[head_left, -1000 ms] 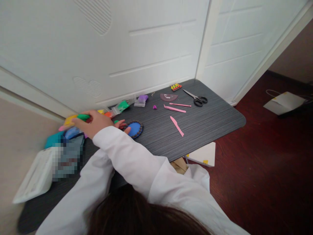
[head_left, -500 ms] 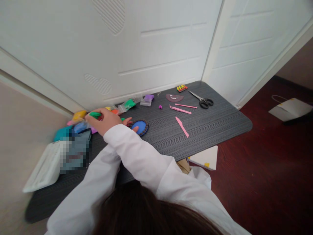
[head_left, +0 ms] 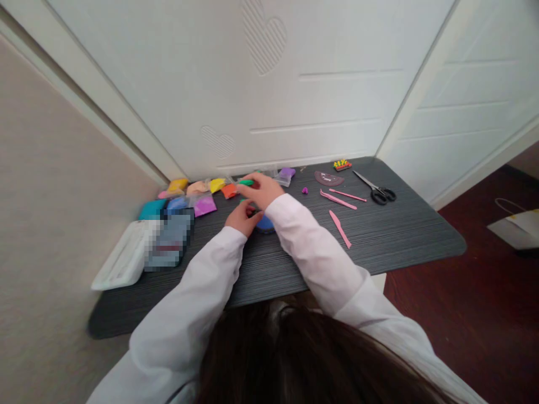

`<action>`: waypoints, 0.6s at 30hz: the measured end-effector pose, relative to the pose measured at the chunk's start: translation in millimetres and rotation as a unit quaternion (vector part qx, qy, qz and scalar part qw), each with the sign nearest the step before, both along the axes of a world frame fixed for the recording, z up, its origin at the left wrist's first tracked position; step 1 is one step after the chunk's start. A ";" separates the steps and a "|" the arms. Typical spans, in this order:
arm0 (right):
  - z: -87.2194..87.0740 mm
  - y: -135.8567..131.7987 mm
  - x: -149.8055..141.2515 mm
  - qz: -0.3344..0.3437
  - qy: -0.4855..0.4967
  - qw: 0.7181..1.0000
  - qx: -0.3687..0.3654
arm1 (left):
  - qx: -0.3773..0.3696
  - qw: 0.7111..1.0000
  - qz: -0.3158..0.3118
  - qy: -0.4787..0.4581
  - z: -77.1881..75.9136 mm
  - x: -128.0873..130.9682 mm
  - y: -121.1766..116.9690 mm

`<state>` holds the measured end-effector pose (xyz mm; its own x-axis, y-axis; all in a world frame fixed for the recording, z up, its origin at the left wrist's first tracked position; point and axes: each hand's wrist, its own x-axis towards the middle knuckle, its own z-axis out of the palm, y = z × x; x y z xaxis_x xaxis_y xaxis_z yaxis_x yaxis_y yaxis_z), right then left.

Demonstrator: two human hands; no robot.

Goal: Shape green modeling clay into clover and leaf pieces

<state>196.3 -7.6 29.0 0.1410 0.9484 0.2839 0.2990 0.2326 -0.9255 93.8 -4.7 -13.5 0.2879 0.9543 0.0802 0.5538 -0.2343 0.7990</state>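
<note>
My right hand (head_left: 265, 191) is pinched round a green lump of clay (head_left: 246, 182), above and just behind my left hand (head_left: 244, 217). The left hand's fingers are curled towards its thumb, and what they hold is hidden. A small bit of green shows at its far side. Its thumb is beside a round blue disc (head_left: 265, 225) with a dark beaded rim. The disc lies on the table, partly covered by my hands and right sleeve.
Bags of coloured clay, such as a purple one (head_left: 205, 205), line the back left. A white tray (head_left: 122, 255) lies left. Rightward lie a pink knife (head_left: 339, 229), pink tweezers (head_left: 338, 200), a thin pink tool (head_left: 347, 194), black-handled scissors (head_left: 379, 193) and a small purple piece (head_left: 305, 191).
My view has turned left, so the table appears further right. My right hand has drawn back from the clay bags towards the disc, still with the green clay. The left hand's fingers have curled in.
</note>
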 end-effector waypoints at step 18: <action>-27.3 -28.7 55.3 0.013 0.266 0.930 -0.253 | -0.258 0.943 0.010 -0.209 14.7 -22.2 11.5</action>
